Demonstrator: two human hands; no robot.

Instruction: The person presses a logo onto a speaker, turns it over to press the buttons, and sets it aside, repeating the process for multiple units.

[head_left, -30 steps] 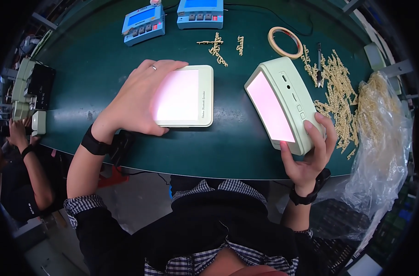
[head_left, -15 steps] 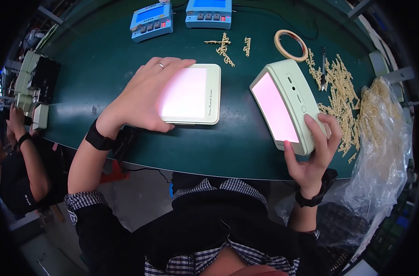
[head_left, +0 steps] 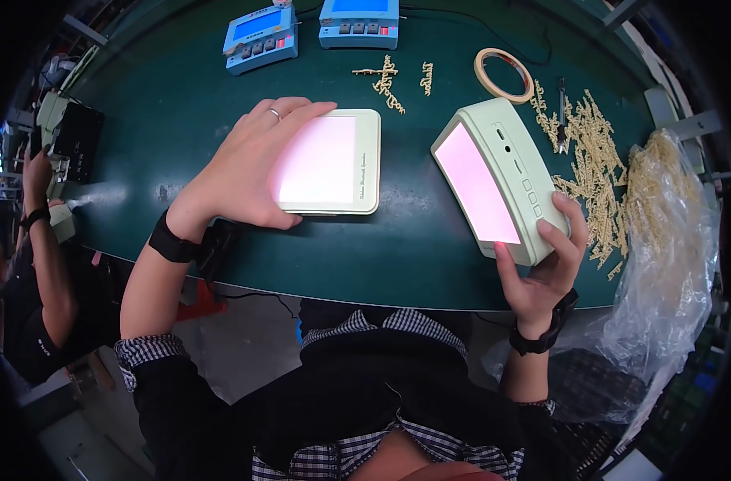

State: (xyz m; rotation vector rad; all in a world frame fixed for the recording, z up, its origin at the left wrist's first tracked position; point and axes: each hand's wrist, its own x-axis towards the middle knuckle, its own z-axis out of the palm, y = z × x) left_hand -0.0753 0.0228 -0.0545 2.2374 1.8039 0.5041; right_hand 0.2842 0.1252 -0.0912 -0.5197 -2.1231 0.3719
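Note:
Two pale cream box-shaped speakers with glowing pinkish-white fronts are on the green table. The left speaker (head_left: 368, 160) lies with its lit front facing up. My left hand (head_left: 249, 164) wraps over its left part, thumb at the near edge and fingers at the far edge, hiding that end. The right speaker (head_left: 506, 160) is tilted at a slant, showing its lit front and a side with ports and several buttons. My right hand (head_left: 546, 260) grips its near end, the thumb on the front's lower corner and the fingers around the button side.
Two blue instruments (head_left: 261, 38) with screens and switches stand at the back. A tape roll (head_left: 503, 76), a pen-like tool (head_left: 562, 116) and a pile of cream lettering pieces (head_left: 594, 168) lie right, beside a clear plastic bag (head_left: 662, 240). A co-worker's arm (head_left: 52, 256) is at far left.
My right-hand fingers have slid down toward the speaker's near end, uncovering more buttons. My left hand keeps its hold. The co-worker's arm at far left has risen.

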